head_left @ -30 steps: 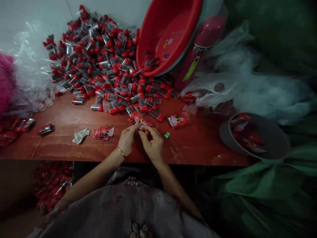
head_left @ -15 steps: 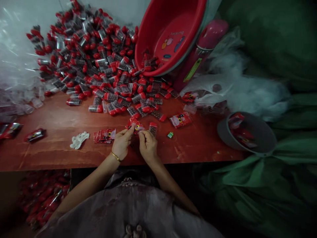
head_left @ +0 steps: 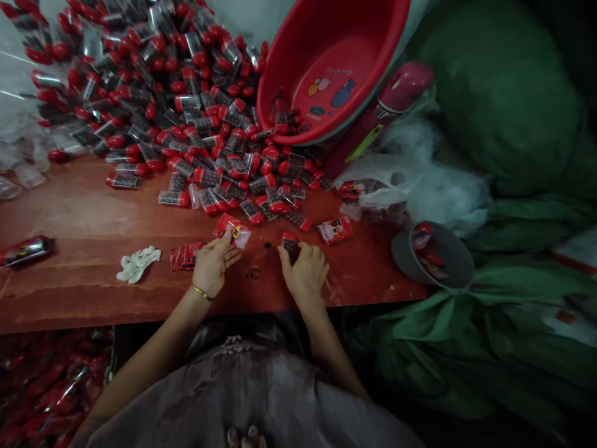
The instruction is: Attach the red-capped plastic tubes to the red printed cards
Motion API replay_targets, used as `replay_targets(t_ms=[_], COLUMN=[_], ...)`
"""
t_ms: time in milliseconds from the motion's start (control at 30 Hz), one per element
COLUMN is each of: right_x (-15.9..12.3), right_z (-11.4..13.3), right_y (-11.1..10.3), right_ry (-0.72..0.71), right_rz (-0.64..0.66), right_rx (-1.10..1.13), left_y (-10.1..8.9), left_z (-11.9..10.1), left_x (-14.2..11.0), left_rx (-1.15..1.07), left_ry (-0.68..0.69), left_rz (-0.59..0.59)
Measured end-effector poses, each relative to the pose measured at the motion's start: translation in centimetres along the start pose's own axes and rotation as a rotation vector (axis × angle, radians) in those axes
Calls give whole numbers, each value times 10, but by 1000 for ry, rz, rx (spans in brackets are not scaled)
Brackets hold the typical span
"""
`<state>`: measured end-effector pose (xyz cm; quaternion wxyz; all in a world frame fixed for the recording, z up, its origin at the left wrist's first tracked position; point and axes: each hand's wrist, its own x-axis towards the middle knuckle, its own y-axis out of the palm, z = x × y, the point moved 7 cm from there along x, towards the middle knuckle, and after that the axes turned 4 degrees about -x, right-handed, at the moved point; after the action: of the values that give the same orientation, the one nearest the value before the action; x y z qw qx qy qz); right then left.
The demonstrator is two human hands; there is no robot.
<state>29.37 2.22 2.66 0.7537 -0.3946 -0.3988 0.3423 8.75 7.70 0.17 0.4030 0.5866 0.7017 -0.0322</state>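
A worn red wooden tabletop (head_left: pixel 93 218) runs along a pale wall, with green sacks (head_left: pixel 489 106) crowding its right side. The left hand (head_left: pixel 212 266) pinches a red printed sachet (head_left: pixel 232 229) between thumb and fingertips, just above the wood. The right hand (head_left: pixel 305 269) is curled around a red-capped clear tube (head_left: pixel 290 241) standing on the tabletop. A heap of matching tubes (head_left: pixel 186 106) lies just behind; a careless reach could set them rolling off the edge. The tilted red basin (head_left: pixel 333 59) rests on that heap and holds a few tubes at its low rim; it could slide. A grey bowl (head_left: pixel 431 258) overhanging the right edge holds red sachets and might tip.
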Motion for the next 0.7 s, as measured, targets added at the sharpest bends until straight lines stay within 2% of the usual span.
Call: replay_targets(t_ms=[133,267,367,500,700], right_x=[1,-6,-15,-18,-14], right_z=[-2,-4,8,20,20], right_y=[8,8,-3,-18,-13], right_ry=[3,89,72,26,27], right_rz=[71,303,456,444,413], right_rx=[63,524,802,848,806], left_y=[5,3,4,8,15], left_z=[12,12,14,14,8], left_x=[-5,-7,-8,-12,-17], left_rx=[-13,-18,7,84,221], left_ry=[-93,-105,-89,-39,70], left_rz=[20,33,43,56,121])
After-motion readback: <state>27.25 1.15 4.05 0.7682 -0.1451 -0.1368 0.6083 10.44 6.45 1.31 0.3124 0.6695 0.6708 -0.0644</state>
